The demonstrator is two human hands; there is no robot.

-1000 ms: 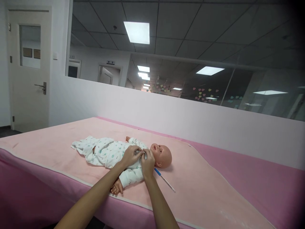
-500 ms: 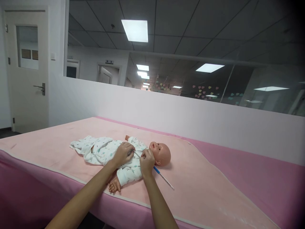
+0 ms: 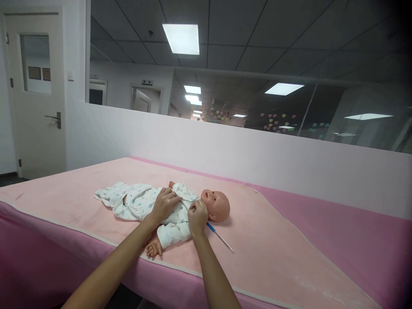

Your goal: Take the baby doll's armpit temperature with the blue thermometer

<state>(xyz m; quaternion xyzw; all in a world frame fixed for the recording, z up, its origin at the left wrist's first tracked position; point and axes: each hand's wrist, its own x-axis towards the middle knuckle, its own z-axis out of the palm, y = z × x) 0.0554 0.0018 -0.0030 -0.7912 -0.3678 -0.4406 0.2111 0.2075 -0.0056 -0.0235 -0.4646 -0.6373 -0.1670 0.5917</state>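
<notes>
The baby doll (image 3: 180, 206) lay on its back on the pale pink blanket (image 3: 273, 240), near the bed's (image 3: 354, 223) front edge and roughly midway along it, head toward the right end, legs toward the left; it wore a white printed romper (image 3: 138, 204), and its near arm stretched toward the front edge with the bare little hand almost at the blanket's white hem. The left hand (image 3: 165, 204) rested on the doll's chest, its fingers (image 3: 174, 198) curled down onto the romper's front; whether they pinched the cloth or only pressed on it could not be told. The right hand (image 3: 197, 216) sat just beside the doll's neck, fingers (image 3: 195, 207) closed into a tight pinch on the romper at the collar; a thin seam or edge of cloth ran taut between the two hands. A slim blue-and-white thermometer (image 3: 219, 235) lay flat on the blanket just to the right of the right wrist, below the doll's head, its blue end toward the hand and its white tip pointing to the front right; nothing touched it. Behind the bed ran a low white partition wall (image 3: 225, 150) with glass above it; a white door (image 3: 35, 90) stood at the far left.
</notes>
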